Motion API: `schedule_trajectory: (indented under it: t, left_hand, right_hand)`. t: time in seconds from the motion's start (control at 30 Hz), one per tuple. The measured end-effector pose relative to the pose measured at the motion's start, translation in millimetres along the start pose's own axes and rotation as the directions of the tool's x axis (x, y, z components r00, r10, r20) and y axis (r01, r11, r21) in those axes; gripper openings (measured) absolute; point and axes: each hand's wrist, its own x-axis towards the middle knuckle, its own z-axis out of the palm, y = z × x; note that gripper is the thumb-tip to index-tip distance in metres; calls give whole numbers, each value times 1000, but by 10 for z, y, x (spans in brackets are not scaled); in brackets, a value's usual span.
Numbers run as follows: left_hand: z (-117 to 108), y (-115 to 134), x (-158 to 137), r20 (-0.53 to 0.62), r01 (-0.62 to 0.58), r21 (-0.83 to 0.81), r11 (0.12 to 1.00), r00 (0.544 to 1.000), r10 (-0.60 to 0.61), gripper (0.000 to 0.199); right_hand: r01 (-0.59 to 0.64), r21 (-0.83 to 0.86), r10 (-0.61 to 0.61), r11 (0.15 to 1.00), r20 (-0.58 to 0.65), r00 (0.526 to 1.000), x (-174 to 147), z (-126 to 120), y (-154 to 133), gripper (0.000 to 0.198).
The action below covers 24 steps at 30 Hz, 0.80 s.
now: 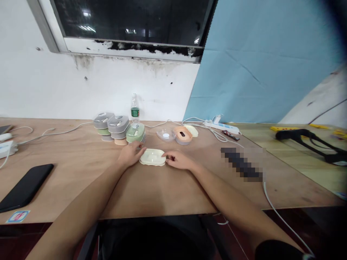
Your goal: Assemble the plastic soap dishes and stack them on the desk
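Right now the shallow cream plastic tray (pixel 152 158) sits near the middle of the frame, on the brown worktop (pixel 151 193), with one of the person's hands at each end. The left hand (pixel 132 154) is partly curled, its fingertips at the tray's left end; whether they grip or merely rest there, I cannot tell. The right hand (pixel 177 159) is loosely bent, index finger over the right-hand rim, the other fingers folded beneath; a firm pinch cannot be made out either. For good handling, light, even pressure from both ends should keep the tray level, since its thin-looking rim would probably flex under a one-sided push. The left knuckles are best kept low and close in, as the stack topped by a green lidded box (pixel 136 133) stands just beyond them, left of centre, and could be nudged.
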Motion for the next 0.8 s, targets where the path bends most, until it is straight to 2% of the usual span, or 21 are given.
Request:
schedule_trajectory:
  t: [0.1, 0.17, 0.23, 0.33, 0.43, 0.5, 0.63, 0.8]
  left_hand:
    - [107, -5, -5, 193, -61, 24, 998, 980, 55, 43]
    - [166, -4, -9, 233, -100, 15, 995, 968, 94, 44]
    - [192, -3, -11, 229, -116, 1, 993, 967, 112, 44]
    - [170, -2, -14, 221, -112, -10, 994, 969, 111, 44]
    - [123, 4, -14, 235, -98, 2, 995, 967, 95, 45]
    - [108, 2, -12, 241, -91, 13, 996, 967, 85, 46]
    - [134, -38, -3, 249, -83, 20, 996, 965, 75, 48]
    - [158, -81, 3, 269, -97, -1, 995, 958, 94, 49]
  right_hand:
    - [-102, 4, 100, 995, -219, 971, 56, -59, 133, 38]
    - [-194, -30, 169, 981, -373, 912, 79, -131, 275, 40]
    - [-299, -65, 237, 952, -459, 856, 80, -203, 454, 41]
    - [-449, -102, 354, 888, -474, 806, 54, -274, 735, 45]
    - [-530, -101, 429, 842, -471, 771, 38, -298, 911, 31]
    - [-541, -56, 443, 839, -508, 739, 42, -306, 934, 23]
    - [-541, 59, 462, 839, -603, 650, 65, -326, 836, 27]
    - [-510, 125, 458, 851, -652, 604, 72, -350, 738, 25]
